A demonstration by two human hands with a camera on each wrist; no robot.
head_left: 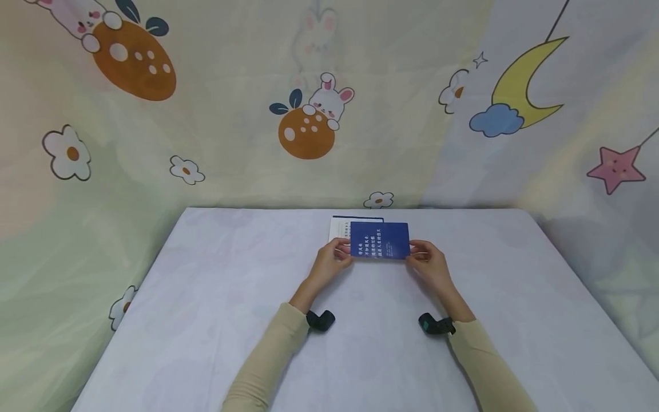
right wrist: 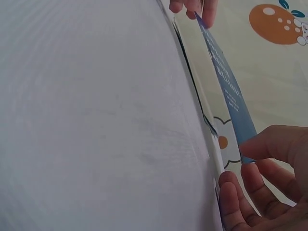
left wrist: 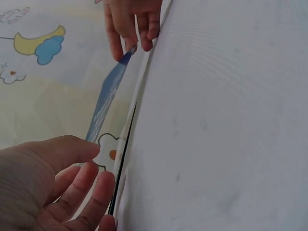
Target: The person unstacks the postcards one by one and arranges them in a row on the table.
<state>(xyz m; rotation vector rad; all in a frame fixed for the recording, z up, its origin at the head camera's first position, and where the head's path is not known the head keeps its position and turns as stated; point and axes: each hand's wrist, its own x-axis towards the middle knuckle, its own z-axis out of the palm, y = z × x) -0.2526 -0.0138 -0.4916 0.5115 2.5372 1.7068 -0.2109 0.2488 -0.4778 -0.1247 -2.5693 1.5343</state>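
Note:
Both hands hold a blue card with white printed characters, one at each short end, above the table's far part. My left hand pinches its left end between thumb and fingers. At the right end, my right hand pinches it the same way. Behind the blue card lies a white printed item with a dark blue top edge, partly covered by the card and the left hand. In the left wrist view the card appears nearly edge-on, raised off the table; the right wrist view shows its printed face tilted.
A white cloth covers the table, whose far edge meets a patterned curtain with rabbits, oranges and flowers. Each wrist wears a black camera, the left camera and the right camera, just above the cloth.

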